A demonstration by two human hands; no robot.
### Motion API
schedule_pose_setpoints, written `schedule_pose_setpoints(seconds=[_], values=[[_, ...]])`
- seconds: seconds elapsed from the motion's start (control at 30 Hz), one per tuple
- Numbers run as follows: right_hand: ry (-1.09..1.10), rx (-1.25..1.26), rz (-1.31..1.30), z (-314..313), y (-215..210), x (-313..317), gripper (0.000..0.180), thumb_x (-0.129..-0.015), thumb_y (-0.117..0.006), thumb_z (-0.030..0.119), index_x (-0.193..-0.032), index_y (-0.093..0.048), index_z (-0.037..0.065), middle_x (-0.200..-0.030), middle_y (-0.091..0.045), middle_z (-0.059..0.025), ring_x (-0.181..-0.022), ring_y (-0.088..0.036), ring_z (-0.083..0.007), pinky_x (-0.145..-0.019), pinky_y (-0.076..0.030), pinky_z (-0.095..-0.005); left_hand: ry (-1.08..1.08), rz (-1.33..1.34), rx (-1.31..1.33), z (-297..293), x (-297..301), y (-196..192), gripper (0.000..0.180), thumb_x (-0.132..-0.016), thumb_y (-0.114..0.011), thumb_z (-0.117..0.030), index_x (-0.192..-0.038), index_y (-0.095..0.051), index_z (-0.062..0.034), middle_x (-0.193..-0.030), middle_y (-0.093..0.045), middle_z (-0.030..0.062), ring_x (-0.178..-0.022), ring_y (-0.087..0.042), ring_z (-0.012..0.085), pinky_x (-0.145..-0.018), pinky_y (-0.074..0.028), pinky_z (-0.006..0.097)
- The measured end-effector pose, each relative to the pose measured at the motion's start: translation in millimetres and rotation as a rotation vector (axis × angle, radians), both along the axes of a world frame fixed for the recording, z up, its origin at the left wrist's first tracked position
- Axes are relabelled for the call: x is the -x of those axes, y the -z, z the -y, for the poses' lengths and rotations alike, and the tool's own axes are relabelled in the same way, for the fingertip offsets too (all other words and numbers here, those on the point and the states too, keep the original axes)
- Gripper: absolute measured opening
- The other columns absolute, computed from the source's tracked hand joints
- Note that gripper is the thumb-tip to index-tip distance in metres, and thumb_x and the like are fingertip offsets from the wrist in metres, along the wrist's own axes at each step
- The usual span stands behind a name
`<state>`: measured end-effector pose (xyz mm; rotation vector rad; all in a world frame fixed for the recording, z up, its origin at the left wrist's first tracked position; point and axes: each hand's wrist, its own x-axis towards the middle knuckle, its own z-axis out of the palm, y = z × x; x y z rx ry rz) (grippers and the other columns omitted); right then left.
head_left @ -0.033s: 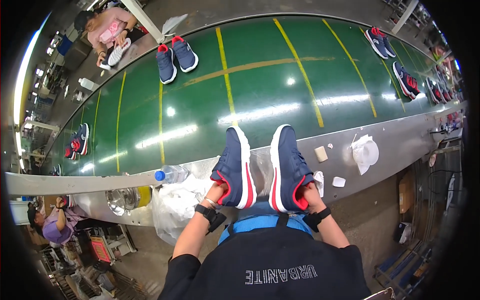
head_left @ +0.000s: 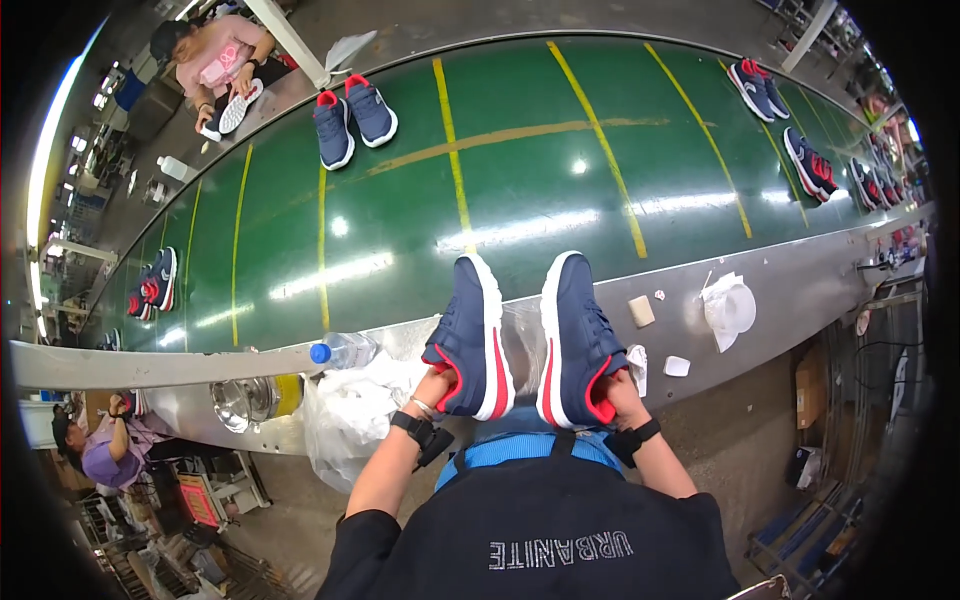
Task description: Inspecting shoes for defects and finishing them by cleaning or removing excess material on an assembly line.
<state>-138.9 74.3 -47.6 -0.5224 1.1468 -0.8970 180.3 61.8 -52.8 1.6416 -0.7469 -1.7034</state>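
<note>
A navy sneaker with red lining and a white sole is held by my left hand, whose fingers are tucked into its heel opening. My right hand grips the matching navy sneaker the same way, its fingers partly hidden inside. Both toes point away from me, over the metal ledge and close to the green conveyor belt. The two shoes are side by side, slightly apart, with their red-and-white sole edges facing each other.
To the left are a blue-capped plastic bottle, a plastic bag with white stuffing and a glass jar. A tan block and a white cup-shaped piece lie right. More sneakers stand on the belt. Co-workers sit nearby.
</note>
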Motion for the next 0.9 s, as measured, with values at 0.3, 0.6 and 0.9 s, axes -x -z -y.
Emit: schedule_pose_setpoints(seconds=[0.3,0.6,0.9], values=[[0.047,0.008,0.131,-13,-3,-23,0.044,-0.078,-0.042,-0.006,-0.122,-0.042,0.000,-0.115,-0.053,-0.0113,-0.101,-0.054,-0.0228,-0.087,-0.044,-0.0340,0.070,-0.185,-0.095,-6,-13,-19,0.035,-0.081,-0.043,0.003,-0.115,-0.048,0.0021,-0.108,-0.057,0.0123,-0.095,-0.057,0.0230,-0.082,-0.048,0.032],[-0.122,0.074,0.150,-18,-3,-40,0.044,-0.088,-0.047,0.009,-0.129,-0.035,0.002,-0.128,-0.044,-0.0103,-0.113,-0.046,-0.0243,-0.095,-0.038,-0.0375,0.279,-0.012,-0.007,-16,-37,-6,0.035,-0.083,-0.046,-0.003,-0.118,-0.047,0.0003,-0.109,-0.058,0.0110,-0.096,-0.056,0.0202,-0.083,-0.046,0.030],[-0.154,0.048,0.124,-11,-9,-36,0.041,-0.091,-0.042,0.015,-0.129,-0.036,0.001,-0.128,-0.043,-0.0100,-0.113,-0.046,-0.0216,-0.096,-0.037,-0.0335,0.325,-0.119,0.235,-20,-52,28,0.038,-0.089,-0.046,-0.014,-0.124,-0.042,0.0011,-0.124,-0.048,0.0111,-0.108,-0.048,0.0185,-0.092,-0.039,0.031]])
